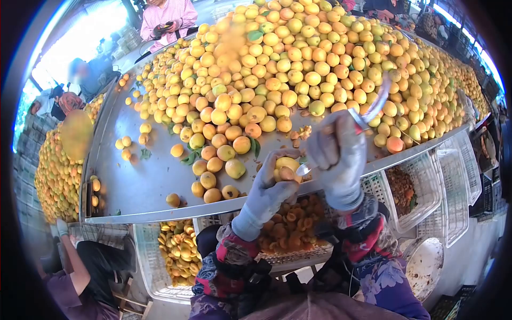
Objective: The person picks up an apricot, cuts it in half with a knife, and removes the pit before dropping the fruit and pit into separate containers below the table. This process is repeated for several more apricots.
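My left hand (pixel 269 189), in a pale grey glove, is closed around a yellow apricot (pixel 286 166) just above the table's front edge. My right hand (pixel 337 149), gloved too, grips a metal tool (pixel 377 101) with a long curved end sticking up to the right. A shiny rounded tip (pixel 303 169) pokes out from the thumb side of that fist and meets the apricot; I cannot tell whether it is part of the same tool. Directly under my hands, a crate (pixel 298 256) holds halved apricots (pixel 290 226).
A big heap of apricots (pixel 320 69) covers much of the metal table (pixel 144 181). White crates (pixel 426 184) line its front, one with brown scraps (pixel 401 186). Apricot halves (pixel 178 250) fill another at left. A person (pixel 165 21) in pink works across; another (pixel 80 277) sits at lower left.
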The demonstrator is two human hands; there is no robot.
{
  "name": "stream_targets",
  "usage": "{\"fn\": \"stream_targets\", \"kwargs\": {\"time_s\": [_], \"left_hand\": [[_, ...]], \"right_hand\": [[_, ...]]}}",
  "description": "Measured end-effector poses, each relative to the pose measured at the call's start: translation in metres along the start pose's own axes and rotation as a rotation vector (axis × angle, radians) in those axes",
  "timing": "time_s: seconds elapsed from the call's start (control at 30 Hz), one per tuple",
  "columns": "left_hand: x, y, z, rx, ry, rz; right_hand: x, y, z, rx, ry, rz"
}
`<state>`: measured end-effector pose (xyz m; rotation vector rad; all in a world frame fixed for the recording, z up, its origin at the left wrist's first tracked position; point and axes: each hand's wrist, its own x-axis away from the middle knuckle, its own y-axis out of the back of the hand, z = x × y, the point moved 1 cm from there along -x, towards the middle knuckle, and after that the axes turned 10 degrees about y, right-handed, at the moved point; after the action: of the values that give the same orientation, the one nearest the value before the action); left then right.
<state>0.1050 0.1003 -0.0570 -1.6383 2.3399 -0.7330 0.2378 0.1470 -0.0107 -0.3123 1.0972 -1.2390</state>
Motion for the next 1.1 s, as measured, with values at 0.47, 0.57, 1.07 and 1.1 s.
{"fn": "stream_targets", "kwargs": {"time_s": [0.47, 0.57, 1.07, 1.1], "left_hand": [[-0.003, 0.003, 0.018, -0.009, -0.005, -0.103], [0.001, 0.006, 0.013, -0.065, 0.006, -0.113], [-0.002, 0.003, 0.023, -0.091, 0.097, 0.023], [-0.004, 0.004, 0.025, -0.088, 0.076, -0.024]], "right_hand": [[0.019, 0.004, 0.004, 0.304, -0.06, -0.009], [0.018, 0.004, -0.003, 0.3, 0.029, -0.03], [0.021, 0.049, -0.012, 0.541, -0.078, -0.034], [0.021, 0.048, -0.009, 0.522, -0.004, 0.024]]}}
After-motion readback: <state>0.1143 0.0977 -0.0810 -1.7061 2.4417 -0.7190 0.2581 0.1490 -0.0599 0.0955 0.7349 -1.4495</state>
